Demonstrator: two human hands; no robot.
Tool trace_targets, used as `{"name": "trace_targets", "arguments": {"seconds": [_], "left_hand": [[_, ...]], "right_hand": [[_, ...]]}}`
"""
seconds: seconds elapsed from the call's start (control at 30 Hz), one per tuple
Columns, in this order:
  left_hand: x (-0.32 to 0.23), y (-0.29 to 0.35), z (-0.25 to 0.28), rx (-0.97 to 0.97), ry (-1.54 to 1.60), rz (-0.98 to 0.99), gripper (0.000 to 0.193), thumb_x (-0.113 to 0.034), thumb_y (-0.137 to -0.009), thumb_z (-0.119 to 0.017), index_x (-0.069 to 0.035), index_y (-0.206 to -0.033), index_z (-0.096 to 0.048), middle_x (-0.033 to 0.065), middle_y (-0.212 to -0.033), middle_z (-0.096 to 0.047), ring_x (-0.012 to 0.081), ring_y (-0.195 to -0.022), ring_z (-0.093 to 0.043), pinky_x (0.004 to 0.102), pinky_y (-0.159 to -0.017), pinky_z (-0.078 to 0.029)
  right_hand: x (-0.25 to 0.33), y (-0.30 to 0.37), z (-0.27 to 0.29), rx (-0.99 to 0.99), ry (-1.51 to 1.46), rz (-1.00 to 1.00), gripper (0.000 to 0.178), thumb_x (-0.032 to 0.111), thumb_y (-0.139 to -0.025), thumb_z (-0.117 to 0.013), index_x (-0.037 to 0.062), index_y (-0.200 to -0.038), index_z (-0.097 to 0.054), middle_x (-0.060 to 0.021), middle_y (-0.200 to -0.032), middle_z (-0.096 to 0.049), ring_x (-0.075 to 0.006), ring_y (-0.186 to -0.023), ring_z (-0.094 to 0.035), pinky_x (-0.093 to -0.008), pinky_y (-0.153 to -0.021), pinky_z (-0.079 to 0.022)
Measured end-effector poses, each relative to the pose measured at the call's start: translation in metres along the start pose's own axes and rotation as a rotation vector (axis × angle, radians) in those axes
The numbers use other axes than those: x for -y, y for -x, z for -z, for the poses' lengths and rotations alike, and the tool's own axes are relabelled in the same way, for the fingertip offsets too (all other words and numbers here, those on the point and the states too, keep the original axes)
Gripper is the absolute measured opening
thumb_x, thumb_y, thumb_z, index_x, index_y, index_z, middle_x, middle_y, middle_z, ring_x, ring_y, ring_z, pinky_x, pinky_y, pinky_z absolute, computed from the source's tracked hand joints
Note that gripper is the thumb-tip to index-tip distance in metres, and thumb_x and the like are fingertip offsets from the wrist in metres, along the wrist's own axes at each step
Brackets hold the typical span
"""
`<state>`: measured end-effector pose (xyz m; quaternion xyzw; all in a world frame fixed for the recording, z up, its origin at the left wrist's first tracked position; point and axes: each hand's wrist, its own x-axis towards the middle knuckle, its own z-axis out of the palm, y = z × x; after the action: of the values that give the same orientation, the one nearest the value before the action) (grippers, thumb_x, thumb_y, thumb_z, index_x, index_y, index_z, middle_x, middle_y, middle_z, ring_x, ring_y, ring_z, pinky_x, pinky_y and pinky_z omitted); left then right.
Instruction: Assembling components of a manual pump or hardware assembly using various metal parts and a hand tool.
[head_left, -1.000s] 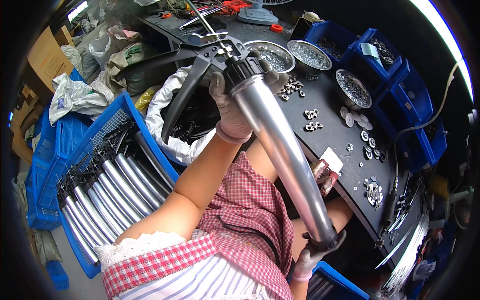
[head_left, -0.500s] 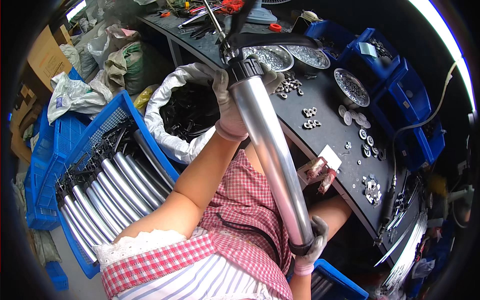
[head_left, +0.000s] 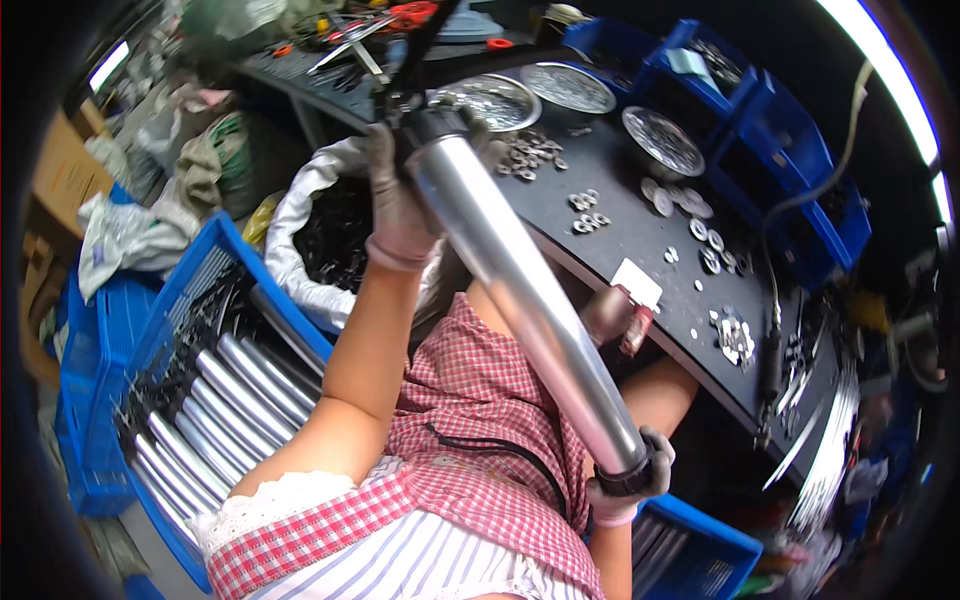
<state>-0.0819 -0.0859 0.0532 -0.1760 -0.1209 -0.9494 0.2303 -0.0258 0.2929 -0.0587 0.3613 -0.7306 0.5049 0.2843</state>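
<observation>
A caulking gun with a long silver barrel lies slantwise in front of me, between both gloved hands. Around its upper end, by the black collar and handle, my left hand is wrapped; some of those fingers are behind the barrel. At the lower end, my right hand grips the black end cap. The gun's dark handle parts and metal rod reach up over the far bench and are blurred.
On the left, a blue crate holds several similar silver barrels beside a white sack of black parts. The dark bench carries metal bowls, nuts, washers and blue bins. Another blue crate stands lower right.
The view has shifted a little. The gun's upper end has moved left and its lower end slightly right, so it slants more. Both hands keep their hold.
</observation>
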Motion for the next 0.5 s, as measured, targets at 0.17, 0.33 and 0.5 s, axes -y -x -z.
{"name": "trace_targets", "arguments": {"seconds": [0.17, 0.33, 0.5], "left_hand": [[-0.004, -0.001, 0.001, 0.281, -0.061, 0.049, 0.071, -0.044, -0.076, -0.067, 0.004, -0.124, -0.046, 0.0154, -0.114, -0.051, 0.0279, -0.108, -0.048, 0.0416, -0.100, -0.037], [-0.039, -0.014, -0.009, 0.550, -0.039, 0.187, 0.082, -0.027, -0.075, -0.067, 0.004, -0.140, -0.029, 0.0245, -0.138, -0.039, 0.0387, -0.128, -0.038, 0.0471, -0.111, -0.027], [-0.013, -0.025, -0.047, -0.186, -0.359, -0.284, 0.082, -0.018, -0.074, -0.066, 0.010, -0.139, -0.026, 0.0252, -0.144, -0.030, 0.0370, -0.137, -0.023, 0.0469, -0.115, -0.017]], "right_hand": [[-0.015, -0.004, -0.005, -0.016, -0.202, -0.067, 0.079, 0.055, -0.068, -0.076, -0.0013, -0.115, -0.047, -0.0171, -0.091, -0.060, -0.0289, -0.077, -0.060, -0.0412, -0.066, -0.050], [-0.005, 0.021, -0.059, 0.216, -1.418, -1.682, 0.057, 0.065, -0.088, -0.042, 0.0109, -0.098, -0.057, -0.0026, -0.068, -0.057, -0.0107, -0.049, -0.048, -0.0252, -0.042, -0.039], [0.024, -0.018, -0.035, -0.236, -0.932, -0.849, 0.075, 0.058, -0.083, -0.060, 0.0057, -0.132, -0.039, -0.0075, -0.106, -0.058, -0.0170, -0.088, -0.057, -0.0278, -0.075, -0.048]]}}
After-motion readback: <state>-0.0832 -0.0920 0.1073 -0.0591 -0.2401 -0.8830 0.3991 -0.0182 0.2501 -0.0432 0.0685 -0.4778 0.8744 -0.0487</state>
